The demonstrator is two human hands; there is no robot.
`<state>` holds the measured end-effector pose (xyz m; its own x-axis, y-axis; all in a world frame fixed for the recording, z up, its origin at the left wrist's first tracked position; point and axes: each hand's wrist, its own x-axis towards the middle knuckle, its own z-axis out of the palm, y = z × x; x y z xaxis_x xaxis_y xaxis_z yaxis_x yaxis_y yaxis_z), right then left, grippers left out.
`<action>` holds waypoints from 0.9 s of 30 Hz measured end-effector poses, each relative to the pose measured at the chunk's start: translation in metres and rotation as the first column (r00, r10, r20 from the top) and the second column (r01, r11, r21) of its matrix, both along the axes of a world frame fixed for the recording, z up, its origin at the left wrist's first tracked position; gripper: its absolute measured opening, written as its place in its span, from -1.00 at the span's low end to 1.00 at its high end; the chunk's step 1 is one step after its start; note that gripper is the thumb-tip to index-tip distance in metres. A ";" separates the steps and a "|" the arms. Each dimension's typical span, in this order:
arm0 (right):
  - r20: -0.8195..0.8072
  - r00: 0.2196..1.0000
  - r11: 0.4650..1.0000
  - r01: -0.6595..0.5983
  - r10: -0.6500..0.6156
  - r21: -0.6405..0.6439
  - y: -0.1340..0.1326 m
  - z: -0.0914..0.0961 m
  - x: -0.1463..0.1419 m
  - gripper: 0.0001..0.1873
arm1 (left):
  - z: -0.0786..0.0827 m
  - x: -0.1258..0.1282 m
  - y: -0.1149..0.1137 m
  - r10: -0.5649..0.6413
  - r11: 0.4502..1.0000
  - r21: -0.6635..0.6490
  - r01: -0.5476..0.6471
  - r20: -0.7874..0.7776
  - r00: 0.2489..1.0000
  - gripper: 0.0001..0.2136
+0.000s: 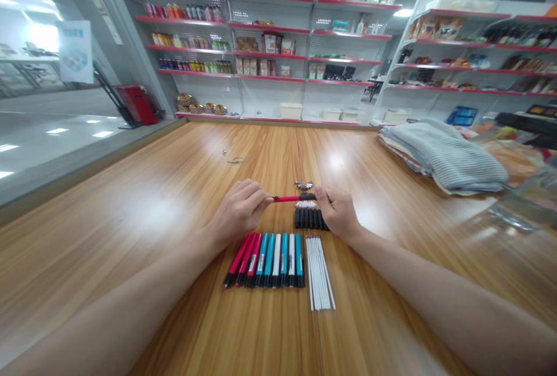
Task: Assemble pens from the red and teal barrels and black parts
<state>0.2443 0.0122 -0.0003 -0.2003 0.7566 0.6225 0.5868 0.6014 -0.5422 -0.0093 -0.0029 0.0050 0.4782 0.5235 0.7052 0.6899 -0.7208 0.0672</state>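
Note:
Between my two hands a red pen [288, 198] with black ends is held level above the table. My left hand [244, 208] pinches its left end, and my right hand [337, 209] grips the black part at its right end. Below lies a row of red, blue and white pen barrels [268, 260] with black ends. To their right are several thin white refills [319, 274]. Black grips [308, 219] stand in a row beside my right hand. Small white parts [306, 205] and silvery metal pieces [303, 185] lie just behind them, partly covered by the pen.
A folded stack of striped cloth [444, 152] lies at the right, near a clear container [528, 196]. Farther back on the wooden table [143, 190] are a small ring-like strip [236, 159] and a tiny metal bit [224, 151]. Stocked shelves [270, 54] stand beyond.

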 end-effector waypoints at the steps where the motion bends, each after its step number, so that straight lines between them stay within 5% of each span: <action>1: -0.006 1.000 1.000 0.002 -0.002 -0.001 0.000 0.000 0.000 -0.49 | 0.000 0.000 0.000 -0.007 1.000 0.002 0.006 0.017 1.000 -0.89; 7: -0.024 1.000 1.000 0.015 -0.015 0.001 0.001 -0.001 0.002 -0.48 | 0.001 -0.001 0.001 -0.052 0.998 0.019 0.052 -0.005 0.999 -0.83; 16: 0.140 0.990 0.991 -0.022 0.004 0.129 -0.015 0.008 -0.011 -0.55 | 0.018 0.020 -0.021 0.082 0.990 0.133 -0.056 -0.202 0.976 -0.87; 27: 0.244 0.970 0.975 -0.061 0.007 0.216 -0.034 0.011 -0.024 -0.58 | 0.017 0.032 -0.029 0.027 0.999 0.052 -0.015 -0.227 0.974 -0.85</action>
